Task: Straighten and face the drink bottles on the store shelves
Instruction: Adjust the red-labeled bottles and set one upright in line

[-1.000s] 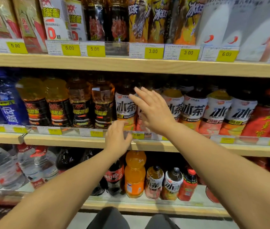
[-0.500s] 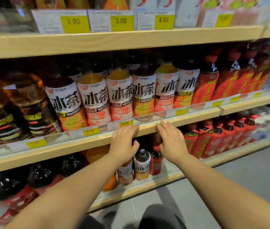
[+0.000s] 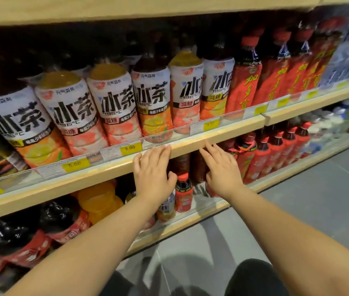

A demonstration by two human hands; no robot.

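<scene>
Left grip (image 3: 153, 167): fingers straight and together, holding nothing, fingertips on the wooden front edge of the middle shelf (image 3: 84, 180). Right grip (image 3: 222, 169): fingers straight, slightly spread, holding nothing, fingertips at the same edge, just beside the left. Between the two grips, a small red bottle (image 3: 183, 193) stands upright on the lower shelf (image 3: 192, 217). Directly above the grips, behind a clear price rail (image 3: 105, 153), white-labelled tea bottles (image 3: 150, 97) stand in a row, labels facing forward. Red-labelled bottles (image 3: 244, 86) follow on their right.
</scene>
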